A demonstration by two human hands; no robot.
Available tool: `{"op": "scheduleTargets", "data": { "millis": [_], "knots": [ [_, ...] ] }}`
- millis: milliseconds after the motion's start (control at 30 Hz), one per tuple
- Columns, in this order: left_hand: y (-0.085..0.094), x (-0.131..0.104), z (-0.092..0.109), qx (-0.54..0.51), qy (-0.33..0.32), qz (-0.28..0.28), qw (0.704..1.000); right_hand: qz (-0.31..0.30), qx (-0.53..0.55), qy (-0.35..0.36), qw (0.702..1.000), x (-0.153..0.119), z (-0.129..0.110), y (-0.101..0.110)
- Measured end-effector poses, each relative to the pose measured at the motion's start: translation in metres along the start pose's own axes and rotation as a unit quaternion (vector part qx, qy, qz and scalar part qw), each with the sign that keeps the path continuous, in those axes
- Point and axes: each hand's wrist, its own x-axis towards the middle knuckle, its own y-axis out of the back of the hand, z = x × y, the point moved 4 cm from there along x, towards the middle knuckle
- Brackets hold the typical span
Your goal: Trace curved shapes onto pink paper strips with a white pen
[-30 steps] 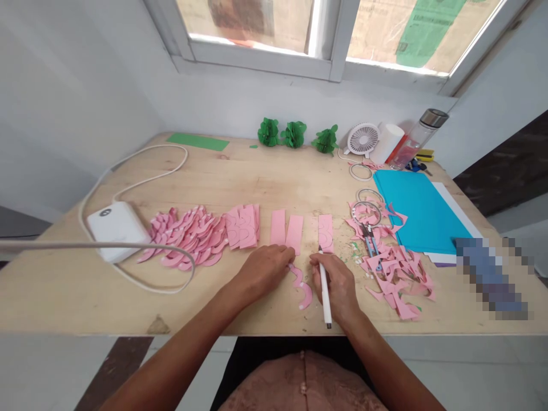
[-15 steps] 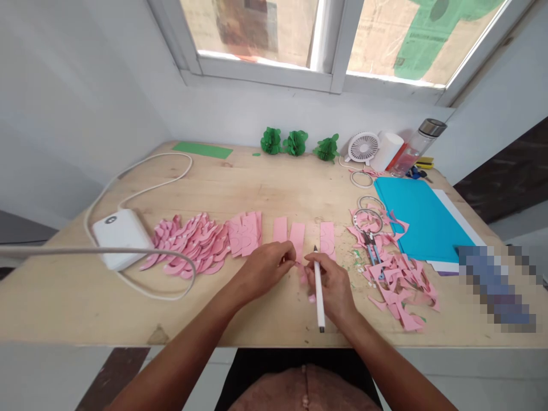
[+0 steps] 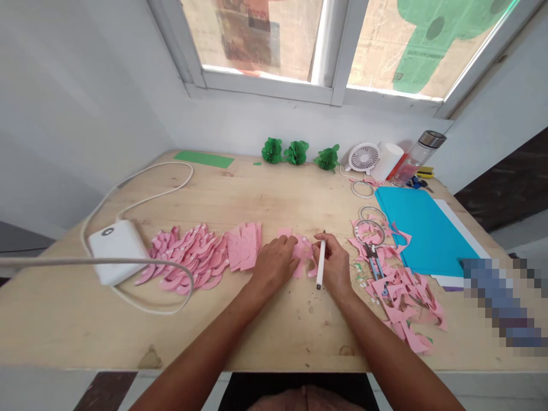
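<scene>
Right now, the relation that matters lies in the narrow space between your two hands. A plain pink strip (image 3: 298, 269) is flat on the table (image 3: 274, 342) there, its long axis running away from your body, and your left hand (image 3: 280, 257) is the nearer one to it. That hand is palm down with the fingers loosely bent, their tips at the strip's left edge; you can't be sure from this view whether they pinch anything or only press. Part of another pink slip (image 3: 284, 232) shows just beyond your knuckles. On the other side, a curved pink cut-out (image 3: 311, 273) lies beside the strip, close against the fingers of your right hand (image 3: 331, 260); where it overlaps the strip is too small to tell. Your right fingers are closed around a white pen (image 3: 321, 265), which points mostly away from you, its far end passing beyond the fingers and its dark near end towards your body. So the strip and cut-out both sit left of the pen.
</scene>
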Motion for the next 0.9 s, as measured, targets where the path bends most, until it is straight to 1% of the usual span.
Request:
{"op": "scheduleTargets", "data": {
  "millis": [67,133,233,267,333,433,667,767,900],
  "knots": [
    [0.000,0.004,0.001,-0.002,0.002,-0.007,1.000,0.002,0.013,-0.013,1.000,-0.001,0.007,0.000],
    [0.000,0.008,0.002,-0.008,0.000,-0.014,1.000,0.010,0.014,-0.010,1.000,-0.001,0.011,0.002],
    [0.000,0.016,0.003,-0.019,-0.015,-0.017,1.000,0.024,0.029,-0.005,0.999,0.003,0.015,0.006],
    [0.000,0.018,0.003,-0.019,-0.016,-0.020,0.999,0.035,0.033,-0.004,0.999,0.004,0.015,0.008],
    [0.000,0.021,0.002,-0.020,-0.013,-0.016,1.000,0.037,0.034,0.000,0.999,0.006,0.015,0.010],
    [-0.001,0.023,0.001,-0.013,0.005,0.005,1.000,0.032,0.038,-0.001,0.999,0.006,0.014,0.009],
    [-0.003,0.020,0.001,0.035,0.013,0.025,0.999,0.029,0.044,-0.002,0.999,0.003,0.009,0.006],
    [-0.003,0.019,0.001,0.028,0.012,0.038,0.999,0.027,0.042,-0.005,0.999,0.002,0.009,0.005],
    [-0.002,0.018,-0.002,0.005,0.010,0.072,0.997,0.026,0.036,-0.012,0.999,0.002,0.007,0.005]
  ]
}}
